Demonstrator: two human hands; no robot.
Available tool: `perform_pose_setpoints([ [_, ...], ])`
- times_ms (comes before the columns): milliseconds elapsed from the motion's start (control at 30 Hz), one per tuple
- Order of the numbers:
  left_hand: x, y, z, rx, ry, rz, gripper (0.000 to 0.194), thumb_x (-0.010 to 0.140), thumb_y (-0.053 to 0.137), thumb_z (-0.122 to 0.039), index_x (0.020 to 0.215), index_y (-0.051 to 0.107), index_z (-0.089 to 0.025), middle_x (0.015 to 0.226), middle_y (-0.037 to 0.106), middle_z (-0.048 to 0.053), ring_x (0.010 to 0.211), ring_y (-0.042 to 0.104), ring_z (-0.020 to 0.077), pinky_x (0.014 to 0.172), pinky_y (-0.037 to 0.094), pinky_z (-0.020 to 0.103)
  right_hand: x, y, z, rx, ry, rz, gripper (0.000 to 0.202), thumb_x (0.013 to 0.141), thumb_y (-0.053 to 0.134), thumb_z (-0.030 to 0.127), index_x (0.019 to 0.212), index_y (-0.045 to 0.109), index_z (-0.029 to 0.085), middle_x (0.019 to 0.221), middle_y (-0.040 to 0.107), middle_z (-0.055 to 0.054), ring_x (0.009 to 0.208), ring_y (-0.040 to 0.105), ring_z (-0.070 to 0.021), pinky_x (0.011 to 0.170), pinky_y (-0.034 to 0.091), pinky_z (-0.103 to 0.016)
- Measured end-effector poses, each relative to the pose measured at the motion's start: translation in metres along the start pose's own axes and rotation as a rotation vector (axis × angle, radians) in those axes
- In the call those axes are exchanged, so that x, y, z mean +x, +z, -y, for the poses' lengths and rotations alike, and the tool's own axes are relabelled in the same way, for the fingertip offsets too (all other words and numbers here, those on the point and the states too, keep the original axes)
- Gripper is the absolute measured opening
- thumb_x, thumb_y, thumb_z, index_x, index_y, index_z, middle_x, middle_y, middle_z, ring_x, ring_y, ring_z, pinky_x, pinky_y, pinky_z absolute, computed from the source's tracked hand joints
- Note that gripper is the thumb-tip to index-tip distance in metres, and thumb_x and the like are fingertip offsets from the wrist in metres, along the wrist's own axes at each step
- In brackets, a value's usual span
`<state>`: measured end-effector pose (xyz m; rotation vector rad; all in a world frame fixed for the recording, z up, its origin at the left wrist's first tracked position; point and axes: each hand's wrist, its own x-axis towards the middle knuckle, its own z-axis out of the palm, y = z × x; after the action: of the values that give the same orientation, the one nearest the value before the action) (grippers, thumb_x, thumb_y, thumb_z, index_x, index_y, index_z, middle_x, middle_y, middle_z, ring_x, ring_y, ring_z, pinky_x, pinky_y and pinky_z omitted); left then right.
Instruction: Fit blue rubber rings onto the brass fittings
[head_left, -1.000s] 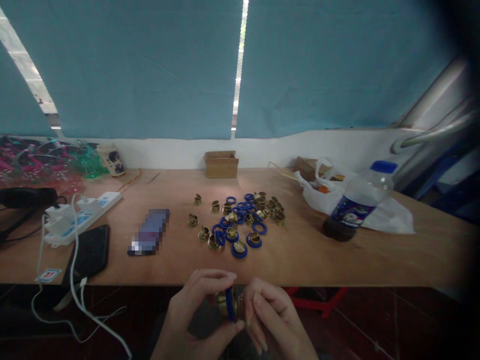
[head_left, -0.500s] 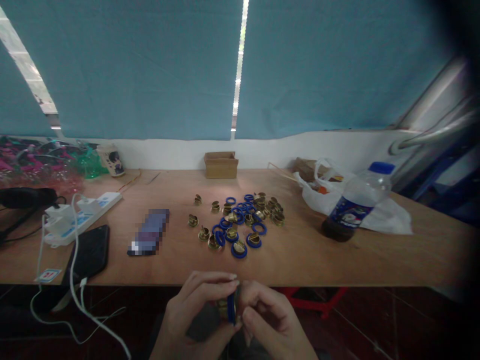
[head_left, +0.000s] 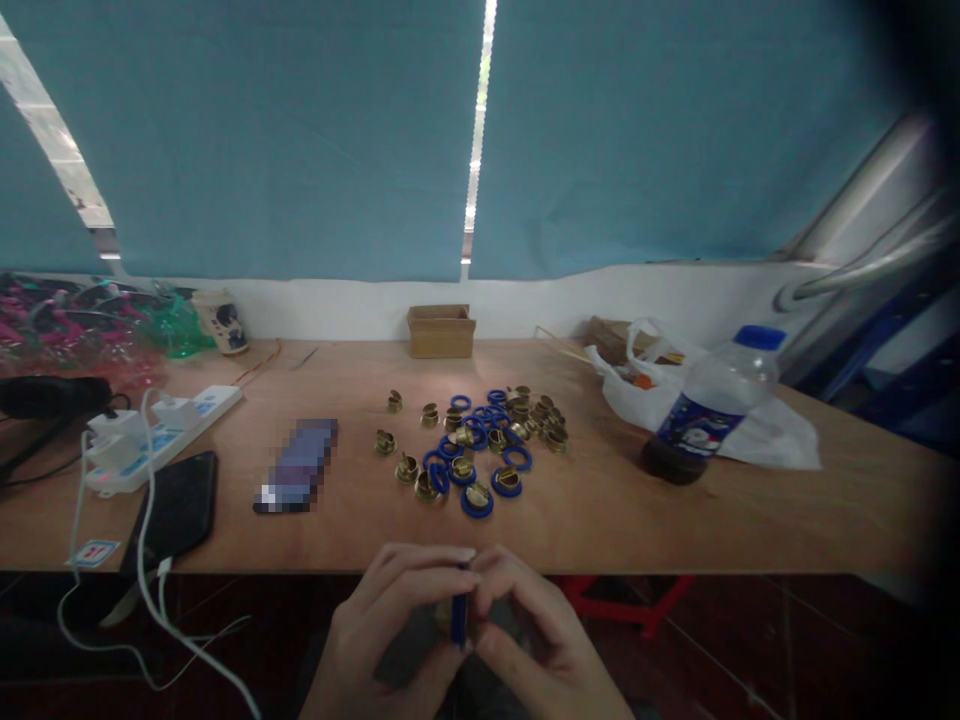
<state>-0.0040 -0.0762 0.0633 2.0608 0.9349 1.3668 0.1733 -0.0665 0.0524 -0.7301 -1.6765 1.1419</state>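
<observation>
In front of the table edge, my left hand (head_left: 386,615) pinches a blue ring (head_left: 458,618) between thumb and fingers, with a brass-coloured metal piece (head_left: 442,615) on the ring's left side. The ring stands on edge. My right hand (head_left: 536,630) closes on its right side, thumb and fingertips pressed to the rim. Fingers cover much of the held part. Beyond the hands, several loose blue rings (head_left: 517,458) and several brass clip-like pieces (head_left: 385,443) lie in a scattered pile. A few brass pieces sit within blue rings, such as the nearest one (head_left: 477,497).
Left of the pile lie a blurred-out phone (head_left: 298,465), a black phone (head_left: 180,505) and a white power strip (head_left: 217,402) with cables. A small cardboard box (head_left: 441,335) stands behind. To the right are a cola bottle (head_left: 701,420) and a white plastic bag (head_left: 780,435).
My right hand's fingers have moved slightly left and closer against the ring, covering more of its right side. The left hand keeps its hold. The pile looks unchanged.
</observation>
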Motion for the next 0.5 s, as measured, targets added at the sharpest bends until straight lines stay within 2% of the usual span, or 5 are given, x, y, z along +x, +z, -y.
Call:
perform_pose_setpoints([
  [200,-0.001,-0.001,0.001,0.014,-0.011,0.024,0.053,0.081,0.064,-0.003,0.124,0.056,-0.034,0.119,0.07,0.003,0.11,0.066,0.0203,0.094,0.055,0.031,-0.001,0.002,-0.001,-0.169,-0.057,-0.024,0.014,0.091,0.064,0.03,0.081,0.055,0.023,0.085,0.066,0.002,0.077,0.063,-0.0141,0.071,0.046,-0.022],
  [300,-0.002,0.001,-0.001,0.074,-0.013,0.024,0.057,0.08,0.065,-0.005,0.129,0.054,-0.033,0.12,0.069,0.003,0.11,0.067,0.0209,0.094,0.055,0.03,0.0,0.0,0.003,-0.318,-0.11,-0.032,0.013,0.089,0.067,0.028,0.082,0.057,0.024,0.081,0.066,0.002,0.073,0.065,-0.0135,0.066,0.047,-0.021],
  [400,-0.005,0.003,-0.003,0.11,-0.041,-0.031,0.06,0.081,0.063,-0.007,0.134,0.051,-0.032,0.121,0.068,0.005,0.109,0.067,0.0227,0.094,0.056,0.031,0.003,-0.001,0.012,-0.495,-0.159,-0.026,0.012,0.088,0.068,0.03,0.082,0.059,0.023,0.078,0.066,0.001,0.069,0.065,-0.0144,0.06,0.048,-0.022],
  [500,-0.006,0.004,-0.003,0.151,-0.039,-0.048,0.06,0.082,0.06,-0.008,0.136,0.051,-0.032,0.12,0.067,0.007,0.108,0.068,0.0235,0.093,0.056,0.031,0.005,-0.002,0.023,-0.634,-0.188,0.015,0.012,0.091,0.063,0.032,0.082,0.061,0.025,0.081,0.068,-0.002,0.072,0.067,-0.0182,0.062,0.052,-0.026],
])
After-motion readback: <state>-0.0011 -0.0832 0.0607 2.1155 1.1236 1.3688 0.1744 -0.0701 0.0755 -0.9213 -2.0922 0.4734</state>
